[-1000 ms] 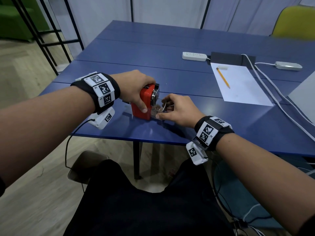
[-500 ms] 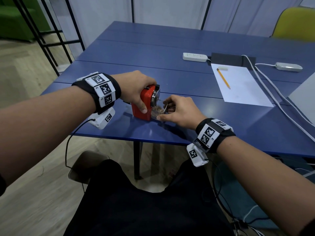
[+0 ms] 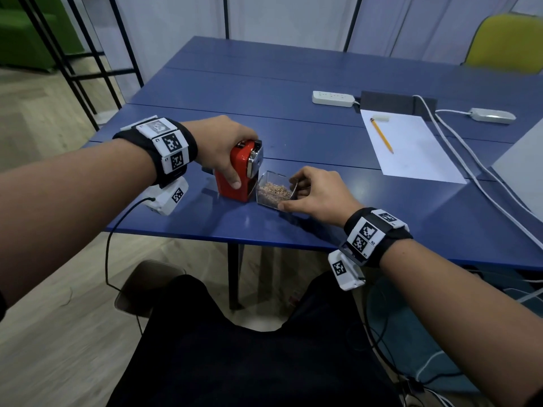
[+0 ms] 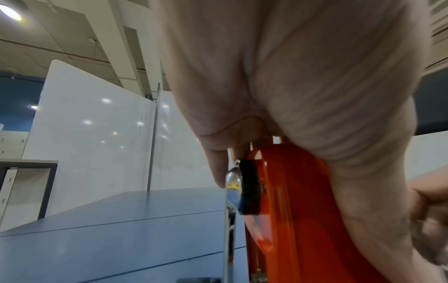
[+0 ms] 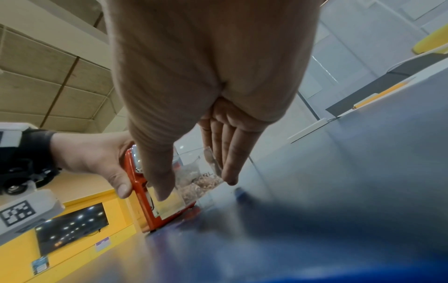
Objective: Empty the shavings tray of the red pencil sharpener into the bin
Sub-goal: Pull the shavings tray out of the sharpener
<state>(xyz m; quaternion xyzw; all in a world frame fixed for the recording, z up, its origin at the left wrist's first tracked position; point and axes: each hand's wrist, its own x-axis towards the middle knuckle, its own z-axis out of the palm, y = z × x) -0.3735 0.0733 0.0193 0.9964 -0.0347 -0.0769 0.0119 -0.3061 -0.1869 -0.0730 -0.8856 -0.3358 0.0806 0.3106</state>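
The red pencil sharpener [image 3: 236, 171] [image 4: 290, 220] [image 5: 138, 183] stands near the front edge of the blue table [image 3: 264, 92]. My left hand [image 3: 226, 151] grips it from above, thumb on its near side. The clear shavings tray [image 3: 274, 190] [image 5: 194, 181], with brown shavings inside, sits on the table just right of the sharpener, fully out of its slot. My right hand [image 3: 311, 192] [image 5: 194, 172] pinches the tray between thumb on the near wall and fingers on the far wall. No bin is clearly in view.
A white sheet [image 3: 411, 148] with a yellow pencil [image 3: 381, 136] lies at the right. Behind it are a white power strip [image 3: 333, 99], a dark pad [image 3: 396, 102] and white cables [image 3: 470, 160]. A yellow chair [image 3: 508, 42] stands at the far right. A grey object [image 3: 152, 284] sits on the floor under the table.
My right hand has pulled the tray rightward out of the sharpener onto the table. The left hand has kept its hold on the sharpener.
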